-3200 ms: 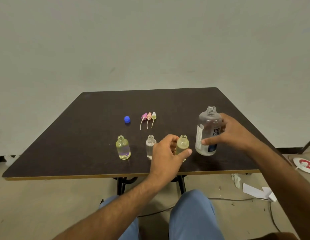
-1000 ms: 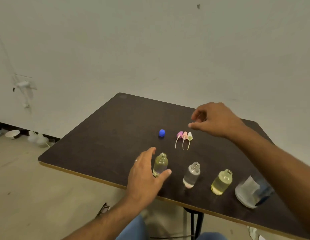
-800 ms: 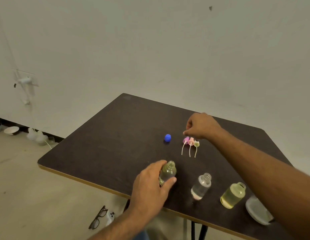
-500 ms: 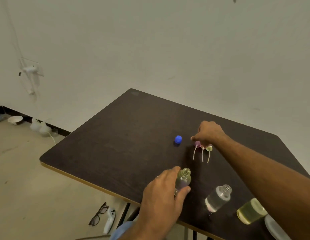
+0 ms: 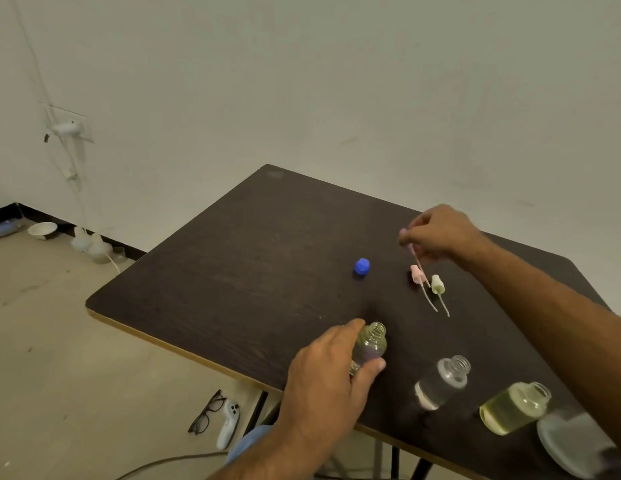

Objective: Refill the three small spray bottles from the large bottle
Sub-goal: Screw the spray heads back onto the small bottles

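Note:
Three small open bottles stand along the near edge of the dark table (image 5: 253,258). My left hand (image 5: 331,372) grips the leftmost small bottle (image 5: 370,342), which holds pale yellow liquid. To its right stand a clear small bottle (image 5: 442,381) and a yellow-filled small bottle (image 5: 513,407). My right hand (image 5: 440,232) pinches the purple spray head (image 5: 404,233), lifted off the table with its tube hanging down. The pink spray head (image 5: 416,273) and the pale green spray head (image 5: 436,285) lie on the table below it. Only the base of the large bottle (image 5: 576,445) shows at the lower right.
A blue cap (image 5: 361,265) lies on the table left of the spray heads. On the floor under the near edge lie glasses (image 5: 207,412) and a white controller (image 5: 229,422). A bowl (image 5: 42,230) and white objects sit by the wall at left.
My right hand let go of the large bottle, reached to the spray heads and lifted the purple one. My left hand moved from the right small bottle to grip the leftmost one.

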